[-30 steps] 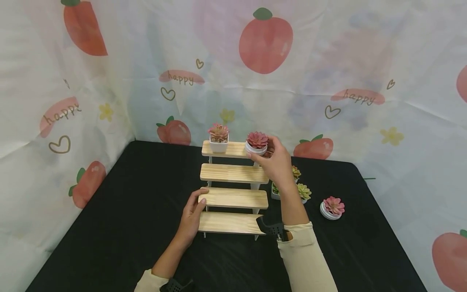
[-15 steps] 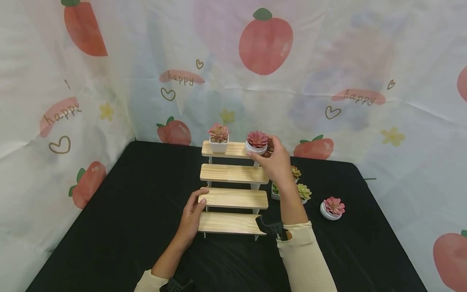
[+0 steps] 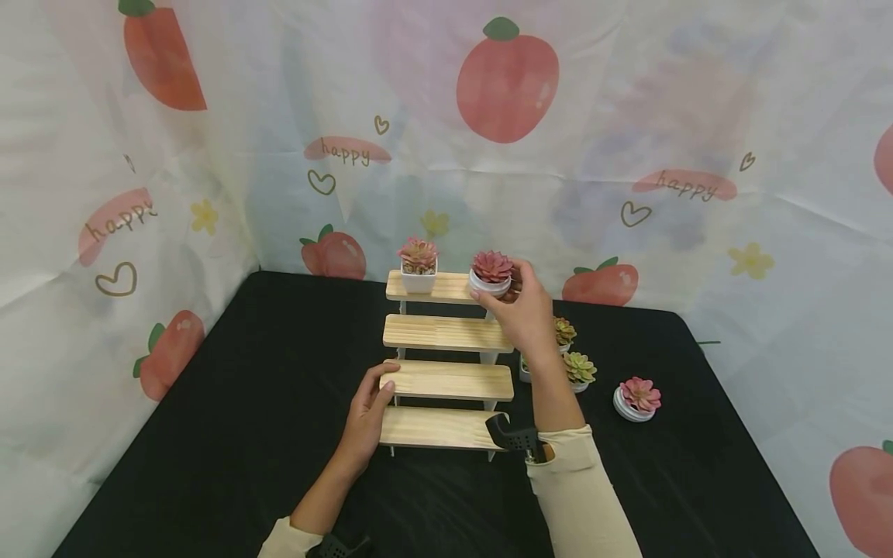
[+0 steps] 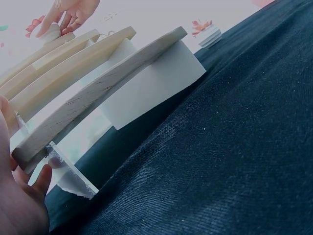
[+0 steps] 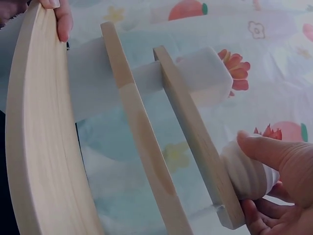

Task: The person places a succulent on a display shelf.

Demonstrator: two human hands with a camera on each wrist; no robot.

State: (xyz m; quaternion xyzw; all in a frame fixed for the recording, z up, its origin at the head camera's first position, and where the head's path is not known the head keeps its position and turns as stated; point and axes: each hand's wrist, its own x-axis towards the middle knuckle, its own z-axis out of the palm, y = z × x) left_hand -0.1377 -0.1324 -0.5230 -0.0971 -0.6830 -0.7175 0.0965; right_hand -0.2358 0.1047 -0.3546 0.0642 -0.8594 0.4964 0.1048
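Note:
A four-step wooden display stand (image 3: 446, 380) with white supports stands on the black cloth. My left hand (image 3: 366, 411) grips the left end of its third step from the top; the left wrist view shows fingers around the board end. At the right end of the top step, my right hand (image 3: 525, 314) holds a potted succulent (image 3: 491, 270) with dark pink leaves and a round white pot. In the right wrist view, thumb and fingers lie on either side of the ribbed pot (image 5: 239, 169), its base right at the board. A pinkish succulent in a square white pot (image 3: 418, 279) sits at the top step's left.
On the table's right side stand several more succulents: a yellow-green one (image 3: 579, 368), a brownish-green one (image 3: 564, 332), and another partly hidden behind my right forearm. Farther right is a pink succulent (image 3: 638, 397) in a round white pot. A fruit-print curtain (image 3: 509, 194) hangs behind.
My right forearm has shifted slightly left while the hand stays on the potted succulent. My left hand and the stand hold their places.

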